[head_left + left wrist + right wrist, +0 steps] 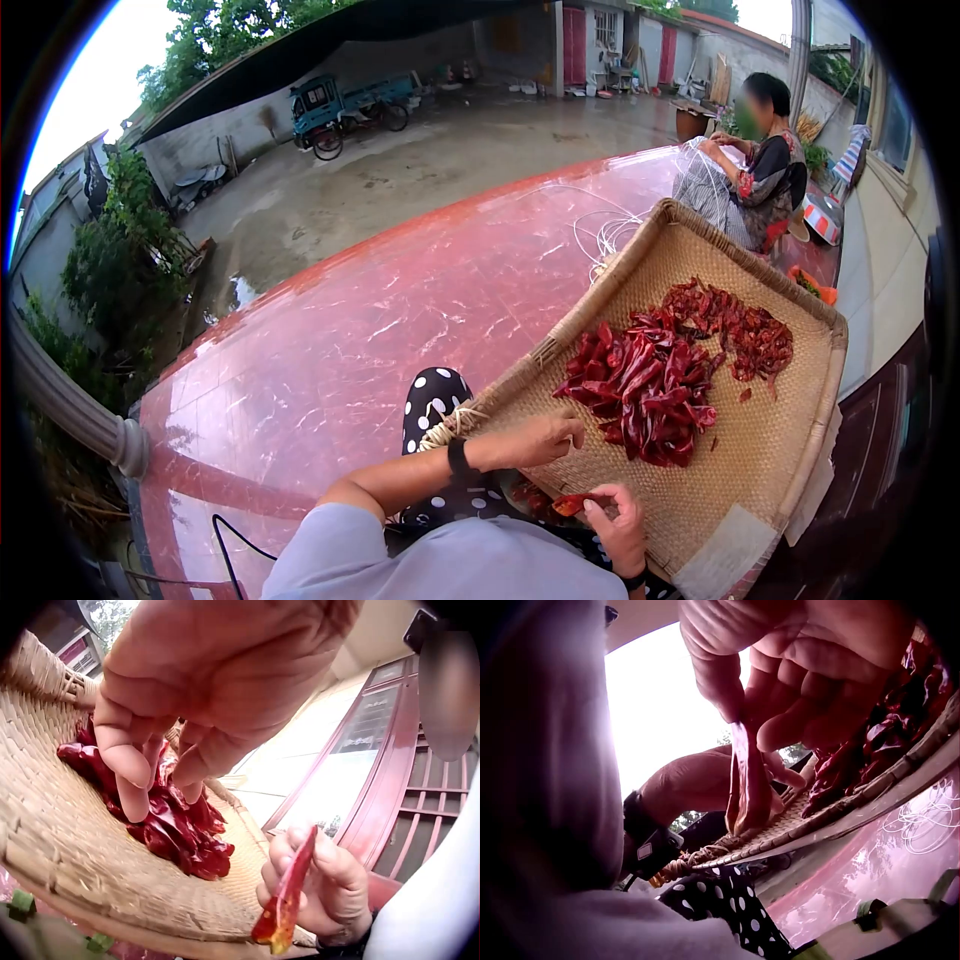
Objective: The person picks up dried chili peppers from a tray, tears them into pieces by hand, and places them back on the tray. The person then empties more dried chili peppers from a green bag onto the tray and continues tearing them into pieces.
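Observation:
My right hand [617,522] pinches a red chili [572,504] over my lap at the basket's near edge; its opened, orange-yellow end points away from the fingers in the left wrist view [283,919]. My left hand [535,441] hovers over the woven basket [700,500], fingers loosely bent with nothing between them, just left of a heap of glossy dark red chilies [650,385]. Beyond that heap lies a pile of smaller, shrivelled red pieces [740,325]. In the right wrist view the held chili [748,780] hangs from thumb and fingers.
A seated person [770,170] works with white strands at the back right. White cord [610,235] lies coiled on the red floor [380,330] beyond the basket. A pale patch [730,550] covers the basket's near right corner. A blue three-wheeler [345,108] stands in the yard.

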A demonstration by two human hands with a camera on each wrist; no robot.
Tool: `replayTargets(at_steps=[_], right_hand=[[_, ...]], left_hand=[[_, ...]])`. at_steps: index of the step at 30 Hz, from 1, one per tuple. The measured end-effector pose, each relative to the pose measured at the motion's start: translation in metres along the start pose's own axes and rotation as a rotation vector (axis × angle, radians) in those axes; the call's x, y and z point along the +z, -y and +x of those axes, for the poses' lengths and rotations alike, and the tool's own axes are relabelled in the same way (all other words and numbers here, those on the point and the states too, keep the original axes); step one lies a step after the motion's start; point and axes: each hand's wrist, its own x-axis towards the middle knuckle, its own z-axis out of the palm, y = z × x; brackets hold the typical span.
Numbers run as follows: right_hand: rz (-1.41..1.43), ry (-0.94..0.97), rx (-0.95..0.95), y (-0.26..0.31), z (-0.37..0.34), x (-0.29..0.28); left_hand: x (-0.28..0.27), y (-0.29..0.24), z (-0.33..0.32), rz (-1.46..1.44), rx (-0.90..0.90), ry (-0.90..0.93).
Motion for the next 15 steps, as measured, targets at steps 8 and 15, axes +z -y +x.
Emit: replayTargets(at_steps=[8, 15], right_hand=[[-0.305, 0.299, -0.148, 0.015, 0.004, 0.01], [-0.288, 0.273, -0.221, 0.006, 0.008, 0.009]], left_hand=[[-0.004, 0.034, 0.048, 0.586, 0.118, -0.385], [0.008, 0.052, 0.066, 0.681, 0.056, -0.288]])
